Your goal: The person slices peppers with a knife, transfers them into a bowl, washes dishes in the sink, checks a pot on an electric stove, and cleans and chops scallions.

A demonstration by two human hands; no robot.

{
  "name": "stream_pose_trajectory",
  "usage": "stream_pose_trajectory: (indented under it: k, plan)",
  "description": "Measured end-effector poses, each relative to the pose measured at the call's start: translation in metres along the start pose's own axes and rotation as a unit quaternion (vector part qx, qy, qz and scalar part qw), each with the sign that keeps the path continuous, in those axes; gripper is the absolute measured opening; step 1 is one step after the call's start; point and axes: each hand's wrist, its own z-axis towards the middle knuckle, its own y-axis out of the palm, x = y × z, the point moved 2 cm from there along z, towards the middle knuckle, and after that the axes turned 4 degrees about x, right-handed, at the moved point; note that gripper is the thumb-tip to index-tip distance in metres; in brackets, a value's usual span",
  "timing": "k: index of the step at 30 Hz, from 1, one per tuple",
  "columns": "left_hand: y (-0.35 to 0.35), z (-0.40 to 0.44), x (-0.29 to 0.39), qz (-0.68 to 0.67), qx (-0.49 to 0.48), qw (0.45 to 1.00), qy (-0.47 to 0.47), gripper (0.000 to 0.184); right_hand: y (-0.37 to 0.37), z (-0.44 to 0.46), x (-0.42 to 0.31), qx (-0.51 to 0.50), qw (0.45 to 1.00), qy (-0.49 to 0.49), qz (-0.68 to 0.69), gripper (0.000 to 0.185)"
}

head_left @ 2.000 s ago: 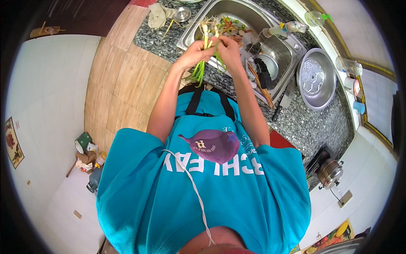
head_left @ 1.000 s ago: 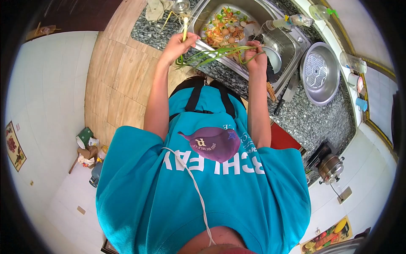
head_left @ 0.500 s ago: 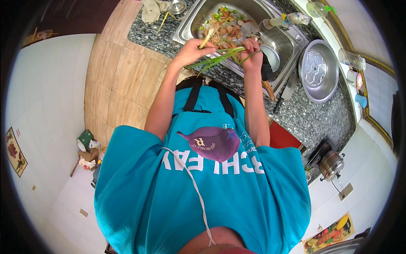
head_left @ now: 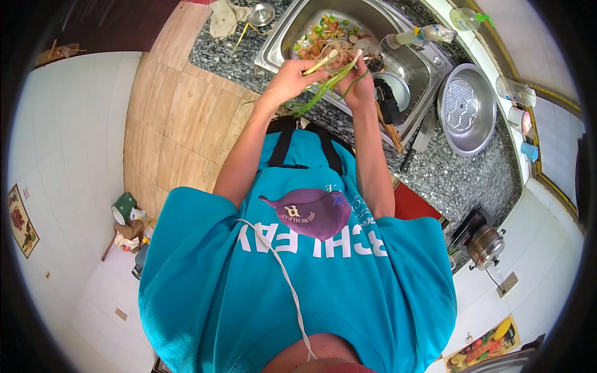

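Over the near edge of the sink, my left hand point(head_left: 291, 82) is closed around a spring onion point(head_left: 320, 64), its pale bulb and roots pointing over the basin. Close beside it, my right hand point(head_left: 357, 91) is closed on another spring onion point(head_left: 348, 67) with its white end up. Long green leaves point(head_left: 320, 99) hang down between the two hands towards the counter edge. The steel sink point(head_left: 273, 50) behind them holds vegetable scraps point(head_left: 329, 34) and what look like eggshells. Some fingers of my right hand are hidden by the leaves.
Right of my hands are a bowl point(head_left: 398, 93), a black handle point(head_left: 387, 102), chopsticks point(head_left: 392, 133) and a knife point(head_left: 420, 140). A metal basin point(head_left: 451, 127) stands on the granite counter point(head_left: 460, 177). A plastic bottle point(head_left: 429, 34) lies across the sink's back corner. A cloth point(head_left: 225, 18) lies at the left.
My right hand has moved left and slightly down, and a white spring onion end now shows above its fingers. The bulb in my left hand has swung right.
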Motion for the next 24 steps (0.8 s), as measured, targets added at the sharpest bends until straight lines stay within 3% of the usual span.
stream_pose_trajectory:
  k: [2,4,6,8,10,12,14,21,24]
  plan:
    - [-0.003,0.000,-0.001,0.048,0.032,0.998,-0.022,0.025,-0.003,-0.002,0.001,0.000,0.989,0.013,-0.150,0.033]
    - [-0.007,0.002,0.000,0.086,0.035,0.996,-0.018,0.026,0.005,-0.012,-0.001,0.002,0.982,0.026,-0.185,0.031]
    - [-0.004,0.006,-0.009,0.029,0.082,0.996,0.013,0.025,0.014,-0.021,0.006,0.025,0.948,0.002,-0.318,0.032]
    - [-0.002,0.009,-0.013,0.014,0.088,0.996,0.030,0.022,0.014,-0.023,0.010,0.003,0.948,-0.015,-0.317,0.028]
    - [0.001,0.014,-0.021,-0.059,0.133,0.988,0.051,0.024,0.004,-0.018,0.010,-0.070,0.911,-0.020,-0.405,0.020]
    - [0.001,0.015,-0.028,-0.079,0.152,0.984,0.037,0.023,-0.002,-0.016,0.011,-0.075,0.922,-0.028,-0.380,0.013]
    - [-0.006,0.014,-0.034,-0.076,0.211,0.974,0.020,0.021,-0.007,-0.018,0.003,-0.076,0.885,-0.022,-0.459,0.014]
    - [-0.040,0.014,-0.043,-0.137,0.346,0.928,-0.007,0.022,-0.013,-0.022,-0.014,-0.103,0.910,0.044,-0.399,0.019]
    - [-0.040,0.015,-0.048,-0.134,0.408,0.903,-0.017,0.022,-0.014,-0.024,-0.020,-0.070,0.901,0.042,-0.426,0.019]
